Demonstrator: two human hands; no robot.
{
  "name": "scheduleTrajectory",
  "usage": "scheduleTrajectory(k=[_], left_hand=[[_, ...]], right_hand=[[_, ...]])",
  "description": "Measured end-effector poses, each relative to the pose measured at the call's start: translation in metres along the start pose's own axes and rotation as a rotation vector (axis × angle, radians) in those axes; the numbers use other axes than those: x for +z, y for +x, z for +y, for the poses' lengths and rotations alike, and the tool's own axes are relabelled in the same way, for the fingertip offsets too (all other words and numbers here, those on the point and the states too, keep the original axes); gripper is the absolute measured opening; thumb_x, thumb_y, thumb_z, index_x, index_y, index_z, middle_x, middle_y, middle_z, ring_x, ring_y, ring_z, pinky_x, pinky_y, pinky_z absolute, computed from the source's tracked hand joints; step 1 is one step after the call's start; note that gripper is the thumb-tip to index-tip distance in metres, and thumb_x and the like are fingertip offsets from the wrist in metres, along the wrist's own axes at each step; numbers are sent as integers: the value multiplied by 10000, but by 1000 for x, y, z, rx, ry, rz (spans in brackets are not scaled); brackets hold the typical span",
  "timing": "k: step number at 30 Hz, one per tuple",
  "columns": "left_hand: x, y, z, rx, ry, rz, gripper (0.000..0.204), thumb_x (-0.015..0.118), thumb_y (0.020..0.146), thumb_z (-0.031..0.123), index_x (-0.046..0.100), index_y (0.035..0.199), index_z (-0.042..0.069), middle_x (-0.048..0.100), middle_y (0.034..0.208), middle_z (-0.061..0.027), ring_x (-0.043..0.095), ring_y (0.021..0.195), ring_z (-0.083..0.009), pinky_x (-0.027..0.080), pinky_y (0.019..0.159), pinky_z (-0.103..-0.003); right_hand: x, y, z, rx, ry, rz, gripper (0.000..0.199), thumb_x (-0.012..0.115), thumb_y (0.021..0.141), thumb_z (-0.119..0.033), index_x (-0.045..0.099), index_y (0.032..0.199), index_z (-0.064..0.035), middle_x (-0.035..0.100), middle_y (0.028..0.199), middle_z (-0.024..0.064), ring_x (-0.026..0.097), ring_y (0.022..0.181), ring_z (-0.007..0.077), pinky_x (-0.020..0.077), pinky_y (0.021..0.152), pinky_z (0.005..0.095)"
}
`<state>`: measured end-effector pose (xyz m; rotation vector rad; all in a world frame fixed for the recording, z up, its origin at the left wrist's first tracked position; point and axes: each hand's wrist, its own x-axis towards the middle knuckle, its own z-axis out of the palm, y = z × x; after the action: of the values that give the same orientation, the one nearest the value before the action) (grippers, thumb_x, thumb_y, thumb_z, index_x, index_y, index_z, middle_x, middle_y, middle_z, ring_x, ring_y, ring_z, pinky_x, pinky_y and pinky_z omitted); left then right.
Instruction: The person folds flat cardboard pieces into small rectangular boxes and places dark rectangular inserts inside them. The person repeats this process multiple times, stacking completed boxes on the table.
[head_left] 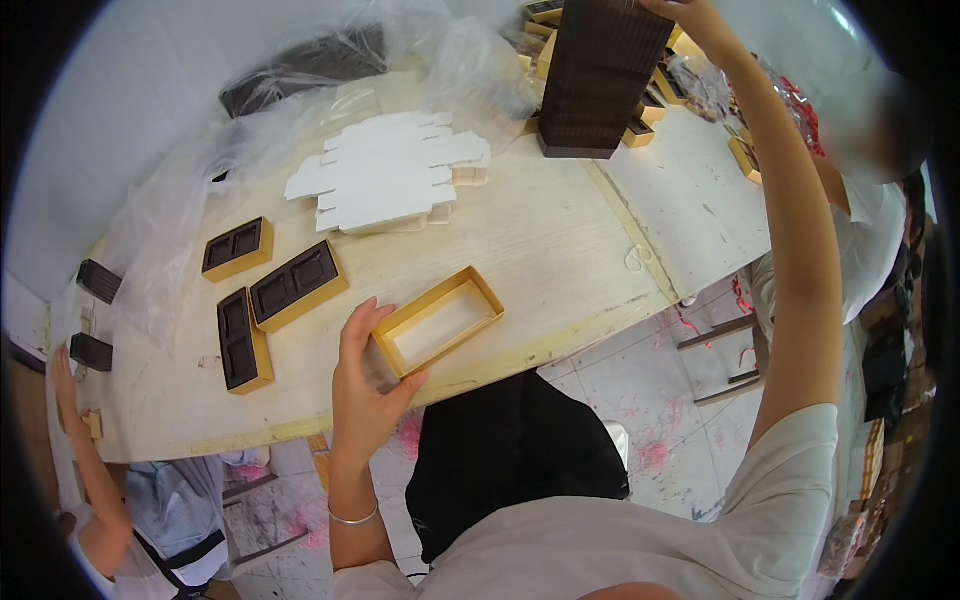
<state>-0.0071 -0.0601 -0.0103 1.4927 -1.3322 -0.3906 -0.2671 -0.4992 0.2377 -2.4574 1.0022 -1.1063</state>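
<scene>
Near the table's front edge, my left hand [368, 385] holds a small gold cardboard box [478, 285] at its left end, thumb on the near side and fingers on the far side. The box is open at the top and shows a pale inside. My right arm stretches to the far right, where my right hand [692, 18] grips the upper edge of a tall stack of dark brown plastic trays [605, 80]. The top of that stack and part of the hand are cut off by the picture's edge. Left of my left hand lie gold boxes [300, 285] fitted with dark trays.
Flat white carton blanks [390, 175] are piled mid-table. Clear plastic sheeting [160, 240] covers the far left, with a dark wrapped bundle [310, 70]. More gold boxes [640, 130] surround the tray stack. Other people sit at left [95, 510] and right [870, 240].
</scene>
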Motion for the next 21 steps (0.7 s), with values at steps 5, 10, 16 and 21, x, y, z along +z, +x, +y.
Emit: scheduleTrajectory(k=[5,10,16,21], left_hand=[[-3,-3,2,-42,59,16,845,786,693,73,340,1409,32,531,1301,-152,482,1227,-275,327,1079,-394],[-4,-1,8,-8,95,-3,852,798,683,88,355,1410,46,545,1289,-134,500,1209,-271,359,1057,-387],[-7,-5,2,16,117,-5,831,801,656,96,405,1386,88,581,1251,-98,532,1132,-290,408,982,-384],[-5,-3,8,0,122,-40,792,799,651,106,449,1361,106,586,1241,-96,531,1122,-302,406,983,-388]], right_hand=[[20,12,-18,-136,270,493,278,585,944,-254,647,1054,-6,669,903,84,614,742,165,494,715,314],[40,-88,-126,40,539,35,434,537,967,-351,534,1201,15,622,958,115,596,953,193,484,831,312],[146,-184,-162,-46,242,-925,332,654,877,-403,515,890,-101,520,702,0,462,662,67,367,582,235],[184,-198,-158,65,208,-1003,346,626,916,-339,456,763,-80,439,622,-26,390,601,47,353,552,243]])
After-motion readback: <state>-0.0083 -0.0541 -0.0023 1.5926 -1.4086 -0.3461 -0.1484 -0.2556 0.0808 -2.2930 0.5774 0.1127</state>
